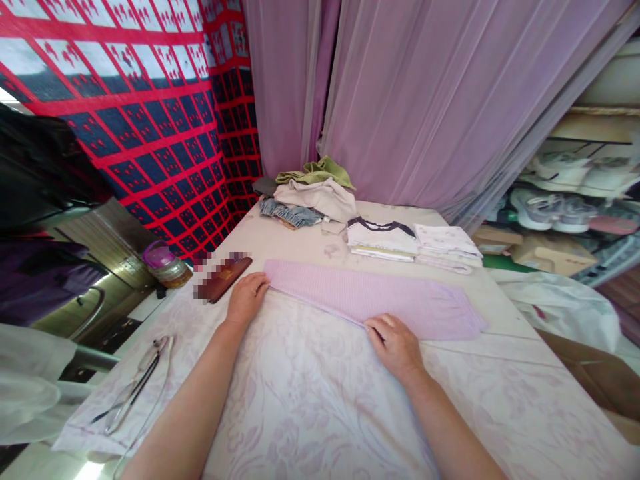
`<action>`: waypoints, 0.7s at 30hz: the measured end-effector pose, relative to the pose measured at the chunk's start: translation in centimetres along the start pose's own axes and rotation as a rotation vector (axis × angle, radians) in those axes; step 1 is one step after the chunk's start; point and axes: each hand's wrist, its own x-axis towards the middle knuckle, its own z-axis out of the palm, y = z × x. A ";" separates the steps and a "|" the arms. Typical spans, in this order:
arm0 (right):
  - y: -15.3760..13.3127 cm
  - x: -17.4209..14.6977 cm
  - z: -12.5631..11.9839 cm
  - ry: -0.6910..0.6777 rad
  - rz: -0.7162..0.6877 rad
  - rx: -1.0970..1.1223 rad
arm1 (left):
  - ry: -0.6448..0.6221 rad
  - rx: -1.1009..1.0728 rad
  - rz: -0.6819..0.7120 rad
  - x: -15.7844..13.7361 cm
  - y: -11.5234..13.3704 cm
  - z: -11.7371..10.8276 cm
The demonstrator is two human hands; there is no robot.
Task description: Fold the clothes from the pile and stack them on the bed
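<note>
A lilac ribbed knit garment point(330, 288) lies folded into a long, narrow strip across the bed-like surface, its gathered end to the right. My left hand point(246, 295) is closed on the near corner at its left end, thumb and fingers pinched together. Midway along the near edge, my right hand point(395, 340) pinches the fabric with curled fingers. Behind the garment stand a folded white T-shirt with a dark neckline point(383, 235) on a stack, and a second pile of folded pale clothes point(447, 241).
Loose clothes, a green one point(320, 172) among them, are heaped at the back. A brown case point(227, 279) lies left of my left hand. Glasses point(135, 383) and a cable rest at the left edge. Shelves with shoes point(553, 210) and a cardboard box point(595, 373) stand at right.
</note>
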 end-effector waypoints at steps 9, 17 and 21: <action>-0.4 0.5 -0.4 0.034 -0.002 0.015 | -0.043 0.130 0.037 -0.4 1.4 -0.6; -2.4 1.3 1.1 -0.402 -0.072 -0.131 | -0.456 0.205 0.125 -0.6 2.8 0.2; -2.4 1.5 0.5 -0.468 -0.049 -0.102 | -0.460 0.204 0.052 -0.2 3.4 -0.2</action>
